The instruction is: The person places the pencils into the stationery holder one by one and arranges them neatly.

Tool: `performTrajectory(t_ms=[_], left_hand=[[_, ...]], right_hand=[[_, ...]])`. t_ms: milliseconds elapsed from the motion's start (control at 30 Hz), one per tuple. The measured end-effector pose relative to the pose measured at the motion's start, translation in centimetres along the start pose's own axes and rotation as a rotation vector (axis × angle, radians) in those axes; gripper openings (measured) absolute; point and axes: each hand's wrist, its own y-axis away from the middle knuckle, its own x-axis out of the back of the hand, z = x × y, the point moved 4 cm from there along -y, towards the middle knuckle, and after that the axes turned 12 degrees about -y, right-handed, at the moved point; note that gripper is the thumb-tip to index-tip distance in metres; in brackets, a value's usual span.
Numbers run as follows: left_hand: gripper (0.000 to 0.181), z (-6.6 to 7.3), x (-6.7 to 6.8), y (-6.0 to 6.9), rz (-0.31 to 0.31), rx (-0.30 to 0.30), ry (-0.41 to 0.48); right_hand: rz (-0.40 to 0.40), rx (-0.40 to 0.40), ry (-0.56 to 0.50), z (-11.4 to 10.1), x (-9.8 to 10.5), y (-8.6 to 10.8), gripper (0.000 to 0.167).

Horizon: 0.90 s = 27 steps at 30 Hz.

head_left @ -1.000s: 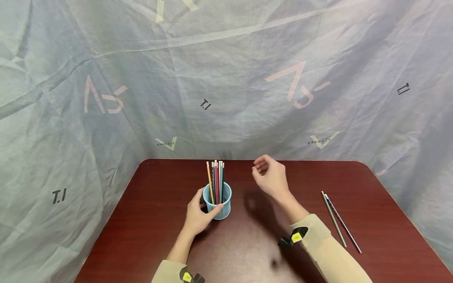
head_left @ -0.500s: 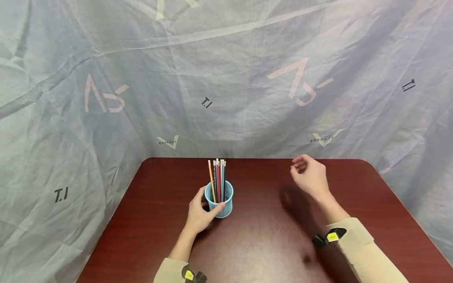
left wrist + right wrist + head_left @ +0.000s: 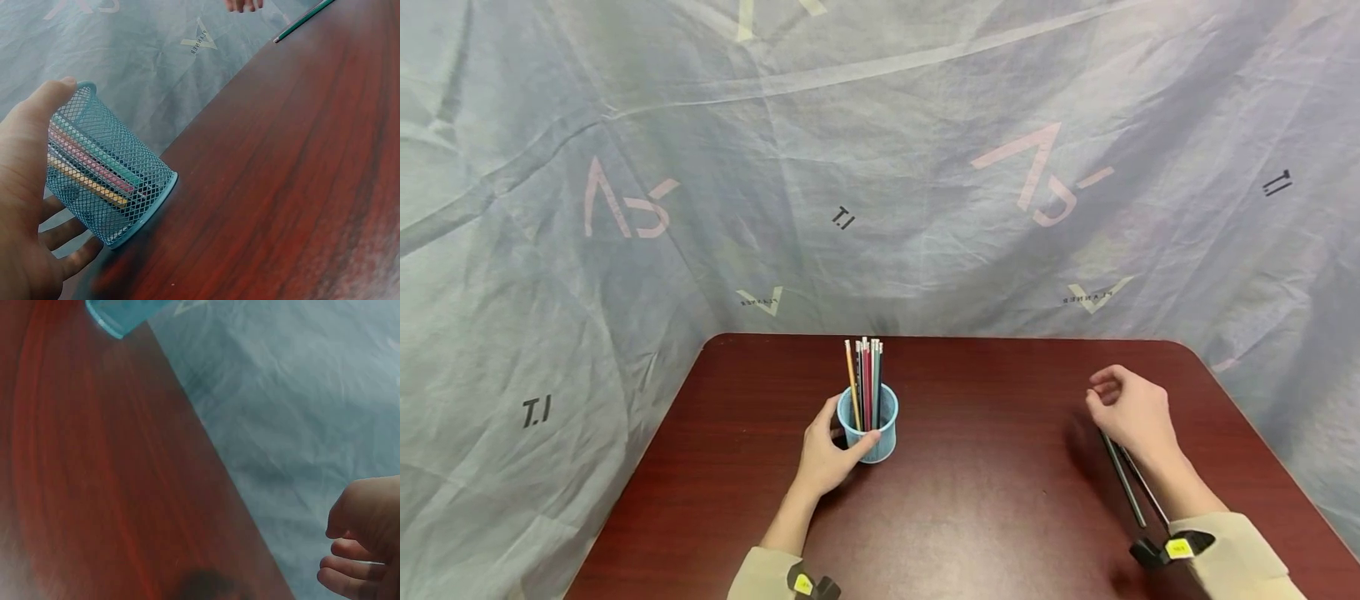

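Observation:
A light-blue mesh pencil cup stands on the table with my left hand gripping its side, thumb at the front near the rim. Several pencils lean upright inside it, yellow, red, green and dark. Through the mesh in the left wrist view, the cup shows their lower ends. Over at the right, my right hand hovers with loosely curled fingers and nothing in them. Beneath it lie a dark green pencil and a thinner second pencil, partly hidden by the hand and forearm.
The dark red wooden table has rounded far corners. Grey printed cloth hangs behind and at both sides of it. Each wrist wears a small black camera on a band.
My right hand has moved far to the right, then lower, and is now above the two loose pencils. My left hand keeps its grip on the pencil cup.

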Motion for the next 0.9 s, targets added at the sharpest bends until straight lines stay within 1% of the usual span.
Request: performTrajectory(t_ms=[167, 367, 567, 733, 900], left_hand=[[0.073, 0.2, 0.1, 0.0, 0.001, 0.001, -0.001], [0.073, 0.4, 0.1, 0.1, 0.002, -0.01, 0.003], [0.073, 0.3, 0.0, 0.1, 0.004, -0.022, 0.006], [0.073, 0.2, 0.0, 0.1, 0.0, -0.018, 0.005], [0.073, 0.2, 0.1, 0.0, -0.007, -0.006, 0.008]], right_hand=[[-0.012, -0.003, 0.031, 1.4, 0.6, 1.7, 0.013], [-0.027, -0.012, 0.045, 2.6, 0.5, 3.2, 0.009], [-0.042, -0.041, 0.071, 3.3, 0.3, 4.0, 0.008], [-0.085, -0.077, 0.085, 3.7, 0.1, 4.5, 0.006], [-0.122, -0.089, 0.095, 3.9, -0.1, 4.9, 0.013]])
